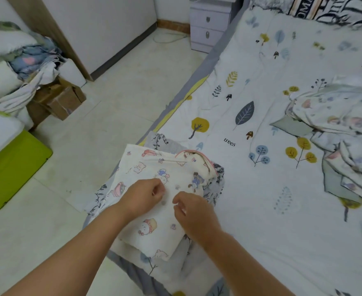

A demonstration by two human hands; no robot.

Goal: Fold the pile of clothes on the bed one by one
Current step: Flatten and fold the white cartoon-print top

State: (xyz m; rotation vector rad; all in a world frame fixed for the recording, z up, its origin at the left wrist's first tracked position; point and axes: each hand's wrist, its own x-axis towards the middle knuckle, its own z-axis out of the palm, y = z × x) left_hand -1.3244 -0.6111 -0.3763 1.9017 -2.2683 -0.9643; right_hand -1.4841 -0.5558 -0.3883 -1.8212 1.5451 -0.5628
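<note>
A cream garment with cartoon prints and pink trim [152,174] lies folded on top of a grey-white leaf-print garment [215,184] at the bed's near left edge. My left hand [145,195] hovers over the cream garment's middle with its fingers loosely curled, holding nothing that I can see. My right hand [191,208] is just beside it, fingers also loosely curled over the fabric. A crumpled floral cloth pile [336,129] lies on the bed's right side.
The bed sheet [261,86] has tree and leaf prints. A tiled floor lies to the left, with a green bin lid [13,167], cardboard boxes [58,99] under heaped clothes, and a white nightstand [210,24] at the bed's head.
</note>
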